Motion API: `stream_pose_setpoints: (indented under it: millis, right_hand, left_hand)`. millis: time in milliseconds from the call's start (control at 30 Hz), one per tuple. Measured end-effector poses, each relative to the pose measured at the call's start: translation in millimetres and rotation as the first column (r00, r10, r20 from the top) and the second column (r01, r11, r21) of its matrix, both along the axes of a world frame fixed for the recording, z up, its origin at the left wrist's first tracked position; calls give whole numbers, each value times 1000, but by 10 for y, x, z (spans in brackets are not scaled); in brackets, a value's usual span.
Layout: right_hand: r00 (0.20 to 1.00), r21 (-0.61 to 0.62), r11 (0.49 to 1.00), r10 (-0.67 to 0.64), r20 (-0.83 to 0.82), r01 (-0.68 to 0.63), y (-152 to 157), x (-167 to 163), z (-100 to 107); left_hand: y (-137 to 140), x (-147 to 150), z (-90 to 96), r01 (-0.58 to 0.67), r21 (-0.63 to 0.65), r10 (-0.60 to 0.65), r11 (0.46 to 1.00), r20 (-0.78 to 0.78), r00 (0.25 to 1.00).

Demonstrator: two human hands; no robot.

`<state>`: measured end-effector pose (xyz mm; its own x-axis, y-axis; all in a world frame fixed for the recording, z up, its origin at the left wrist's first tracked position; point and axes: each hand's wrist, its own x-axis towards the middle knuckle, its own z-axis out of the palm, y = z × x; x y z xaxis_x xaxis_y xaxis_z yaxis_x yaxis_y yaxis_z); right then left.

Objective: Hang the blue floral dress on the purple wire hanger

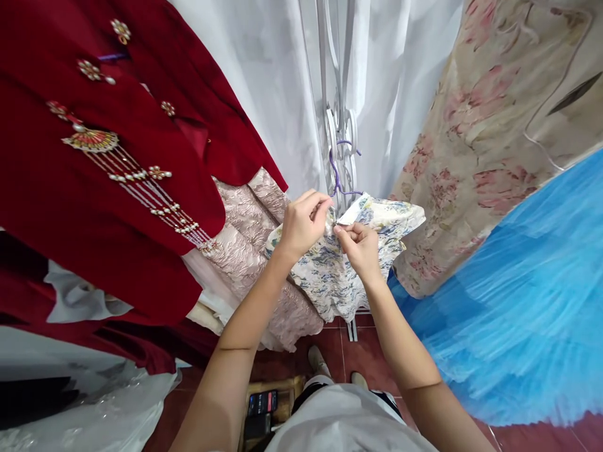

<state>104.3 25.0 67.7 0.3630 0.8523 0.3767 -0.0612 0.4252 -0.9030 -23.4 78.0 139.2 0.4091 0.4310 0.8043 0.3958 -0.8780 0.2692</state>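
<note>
In front of me a white dress with a blue and yellow floral print point(325, 282) hangs on a purple hanger point(337, 179). Both my hands are at its neckline. My left hand point(306, 223) pinches at the left side of the collar, thumb and fingertips together. Close beside it, my right hand point(360, 248) pinches the front edge of the dress between thumb and forefinger. The small spot between the fingertips is too fine to make out. The hanger's hook sits by a white rack with ring-shaped hooks point(351, 132).
On the left hang a red velvet jacket point(155, 157) with a beaded tassel and a pink brocade garment point(254, 251). To the right are a beige floral dress point(471, 157) and blue tulle point(527, 301). A phone point(262, 403) lies low by my legs, above the red tiled floor point(330, 348).
</note>
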Motion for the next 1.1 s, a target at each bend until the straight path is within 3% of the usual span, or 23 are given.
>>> stream_pose_setpoints:
  millis: [133, 300, 433, 533, 667, 800, 967, 1100]
  right_hand:
    - [1000, -23, 1000, 3, 23, -2, 28, -67, -86]
    - [999, -17, 999, 35, -15, -35, 65, -91, -80]
    - [995, -9, 998, 54, -79, -55, 45, -5, -15]
    - [997, 13, 1000, 24, -73, -23, 43, 27, 11]
    - [999, -46, 998, 35, 29, -34, 61, -58, -95]
    - [999, -95, 995, 31, 9, -30, 14, -110, -186]
    - [998, 45, 999, -3, -65, 6, -50, -1, -6]
    - [999, 36, 999, 2, 42, -3, 41, 4, -75]
  left_hand:
    - [-9, -25, -39, 9, -98, -4, 995, 46, 999]
    - [-8, 3, -55, 38, -132, -21, 991, 124, 992]
    - [-100, -71, -27, 63, -185, -60, 981, 23, 998]
    - [-179, -152, -45, 100, -153, -117, 983, -107, 987]
    - [-168, -192, -114, 56, -66, -67, 996, -190, 979]
    - [-140, -168, -118, 31, -59, -40, 998, -155, 987]
    - [-239, -169, 3, 81, -92, -94, 992, -147, 985]
    - [-274, -130, 50, 83, -11, -83, 997, -98, 992]
